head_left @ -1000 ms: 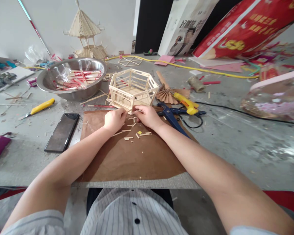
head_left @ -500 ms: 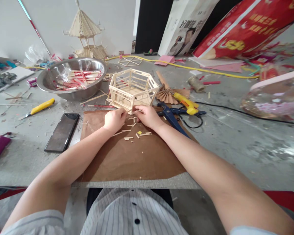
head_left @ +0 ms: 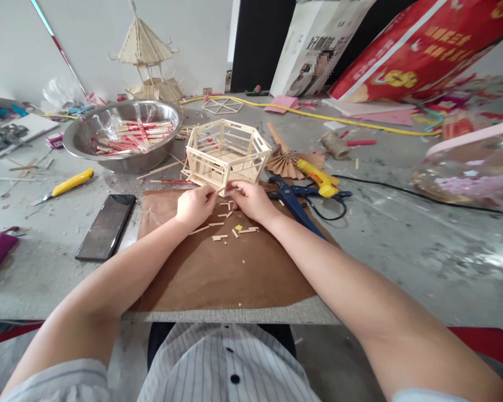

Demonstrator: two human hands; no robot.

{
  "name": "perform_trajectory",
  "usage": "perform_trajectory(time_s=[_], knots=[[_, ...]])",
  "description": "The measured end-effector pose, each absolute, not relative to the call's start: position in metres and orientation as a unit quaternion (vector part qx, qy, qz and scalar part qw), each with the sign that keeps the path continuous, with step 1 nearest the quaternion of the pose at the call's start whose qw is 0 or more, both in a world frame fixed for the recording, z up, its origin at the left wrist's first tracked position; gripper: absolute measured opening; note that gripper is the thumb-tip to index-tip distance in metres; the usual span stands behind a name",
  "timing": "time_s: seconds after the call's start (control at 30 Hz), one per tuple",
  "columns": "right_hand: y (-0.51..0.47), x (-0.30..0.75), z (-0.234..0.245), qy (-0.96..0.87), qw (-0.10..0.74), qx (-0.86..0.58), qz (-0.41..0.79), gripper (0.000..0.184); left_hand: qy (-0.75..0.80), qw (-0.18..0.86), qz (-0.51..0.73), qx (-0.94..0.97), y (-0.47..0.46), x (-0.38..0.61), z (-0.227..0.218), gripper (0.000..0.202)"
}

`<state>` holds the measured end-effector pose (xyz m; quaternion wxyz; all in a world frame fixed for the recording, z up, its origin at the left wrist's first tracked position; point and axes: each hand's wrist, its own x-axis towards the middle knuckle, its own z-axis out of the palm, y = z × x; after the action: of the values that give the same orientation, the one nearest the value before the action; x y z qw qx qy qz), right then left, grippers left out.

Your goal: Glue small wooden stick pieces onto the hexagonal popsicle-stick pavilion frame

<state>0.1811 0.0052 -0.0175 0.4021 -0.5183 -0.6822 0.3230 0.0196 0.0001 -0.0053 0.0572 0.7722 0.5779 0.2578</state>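
Observation:
A hexagonal frame of thin wooden sticks, with railed sides, stands at the back of a brown sheet. At its near bottom corner, my left hand has thumb and forefinger pinched together. My right hand is closed just to the right of that corner, its fingertips almost meeting the left ones. What lies between the fingertips is too small and covered to make out. Several short cut stick pieces and a small yellow scrap lie on the sheet below my hands.
Left are a steel bowl of red-and-white packets, a yellow utility knife and a phone. Right are a blue-handled cutter, a yellow glue gun and its black cable. A stick pavilion stands behind.
Almost nothing differs. Both hands stay at the frame's near corner, with only a very slight shift of the fingers.

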Motion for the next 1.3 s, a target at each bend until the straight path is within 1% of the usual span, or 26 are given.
perform_trajectory(time_s=[0.23,0.47,0.67,0.77,0.87,0.97,1.07,1.13,1.2,1.3], knots=[[0.004,0.181,-0.016,-0.686,0.409,-0.505,0.326,0.016,0.571,0.092,0.278,0.767,-0.003,0.02,-0.001,0.025],[0.006,0.18,-0.021,-0.678,0.421,-0.494,0.344,0.017,0.562,0.094,0.287,0.77,-0.001,0.017,-0.002,0.024],[0.005,0.181,-0.021,-0.629,0.463,-0.498,0.377,0.026,0.584,0.092,0.284,0.755,-0.002,0.014,0.001,0.024],[0.003,0.182,-0.021,-0.614,0.483,-0.48,0.399,0.023,0.583,0.087,0.298,0.751,-0.003,0.013,0.002,0.023],[-0.002,0.183,-0.019,-0.633,0.501,-0.461,0.369,0.021,0.566,0.082,0.325,0.753,-0.001,0.01,0.003,0.022],[-0.008,0.183,-0.012,-0.672,0.508,-0.452,0.293,0.023,0.549,0.073,0.359,0.751,0.003,0.005,0.002,0.023],[-0.016,0.182,-0.003,-0.707,0.493,-0.455,0.223,0.027,0.538,0.067,0.39,0.744,0.007,0.001,0.003,0.023],[-0.021,0.179,0.002,-0.731,0.475,-0.447,0.199,0.028,0.536,0.067,0.4,0.74,0.009,-0.002,0.003,0.023],[-0.028,0.174,0.004,-0.765,0.442,-0.422,0.204,0.029,0.534,0.068,0.405,0.739,0.01,-0.003,0.003,0.023],[-0.038,0.165,0.005,-0.818,0.37,-0.374,0.234,0.027,0.516,0.072,0.417,0.745,0.009,-0.003,0.004,0.023]])
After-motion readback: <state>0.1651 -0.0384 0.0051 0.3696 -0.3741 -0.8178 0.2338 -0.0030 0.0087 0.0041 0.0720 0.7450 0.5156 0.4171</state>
